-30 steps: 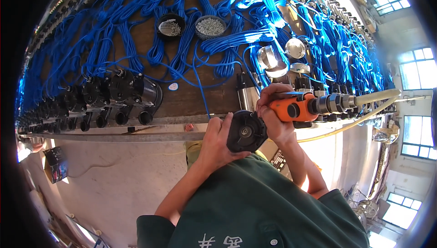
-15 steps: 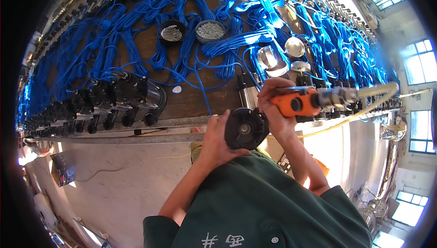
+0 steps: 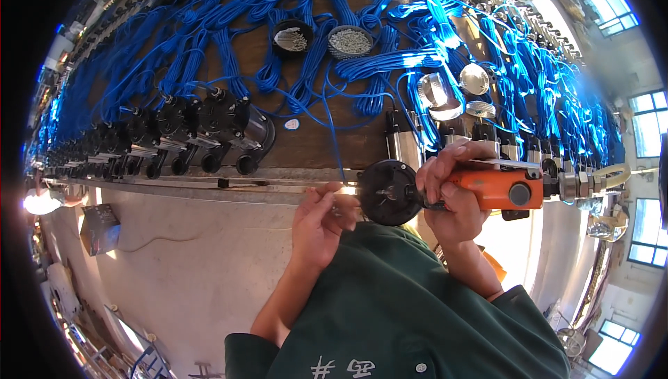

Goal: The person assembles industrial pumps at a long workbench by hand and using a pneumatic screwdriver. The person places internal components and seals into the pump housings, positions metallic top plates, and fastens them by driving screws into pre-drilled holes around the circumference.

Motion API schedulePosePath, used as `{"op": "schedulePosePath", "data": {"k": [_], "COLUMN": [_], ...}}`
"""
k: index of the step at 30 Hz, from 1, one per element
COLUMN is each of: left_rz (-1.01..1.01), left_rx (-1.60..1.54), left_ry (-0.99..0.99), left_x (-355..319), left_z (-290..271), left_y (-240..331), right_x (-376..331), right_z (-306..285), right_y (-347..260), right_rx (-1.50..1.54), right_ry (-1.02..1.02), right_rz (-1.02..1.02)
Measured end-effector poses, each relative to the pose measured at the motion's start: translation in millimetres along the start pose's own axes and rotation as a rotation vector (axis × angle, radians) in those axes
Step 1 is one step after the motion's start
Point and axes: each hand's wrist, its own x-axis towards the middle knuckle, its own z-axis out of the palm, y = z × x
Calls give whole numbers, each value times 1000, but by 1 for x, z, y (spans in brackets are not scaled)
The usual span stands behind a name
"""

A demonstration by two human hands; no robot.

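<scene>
A black round pump part (image 3: 387,192) is in front of me at the bench edge, its flat face with a small centre fitting turned up toward me. My right hand (image 3: 456,198) is wrapped round an orange pneumatic tool (image 3: 502,190) with a silver lever and a hose fitting at its right end. Its fingertips reach the part's right rim; whether they also grip it, I cannot tell. Just off the part's left rim is my left hand (image 3: 321,222), fingers bent and apart, slightly blurred, with nothing seen in them. Behind the part stands a silver-bodied pump (image 3: 405,144).
Coiled blue cables (image 3: 390,65) cover much of the bench. Among them are a black bowl of pale sticks (image 3: 292,38), a bowl of small light pieces (image 3: 350,42) and silver cups (image 3: 474,79). Rows of black-topped pumps (image 3: 226,125) line the front edge. A box (image 3: 101,229) sits on the floor.
My left hand has let go of the part's left rim and moved slightly away. The tool has turned in my right hand and sits lower. The bench has shifted right in view.
</scene>
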Motion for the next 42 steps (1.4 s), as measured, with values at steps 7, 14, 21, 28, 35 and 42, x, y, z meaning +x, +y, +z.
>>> {"op": "schedulePosePath", "data": {"k": [7, 14, 21, 28, 35, 42], "left_rz": [-126, -154, -126, -117, -132, -122], "left_rx": [-64, -55, -31, 27, 7, 11], "left_ry": [-110, -37, -50, -51, -55, -1], "left_x": [-4, -3, -2, -7, -10, -10], "left_z": [13, 14, 15, 19, 20, 23], "left_y": [-4, -10, -14, -12, -14, -19], "right_x": [-7, -11, -13, -14, -16, -17], "right_z": [17, 13, 1, -3, -4, -4], "right_y": [4, 2, 3, 2, 2, 1], "right_rx": [120, 87, 11, 13, 15, 46], "right_ry": [-9, -5, -65, -4, -30, -51], "right_rz": [19, 6, -37, -36, -20, -5]}}
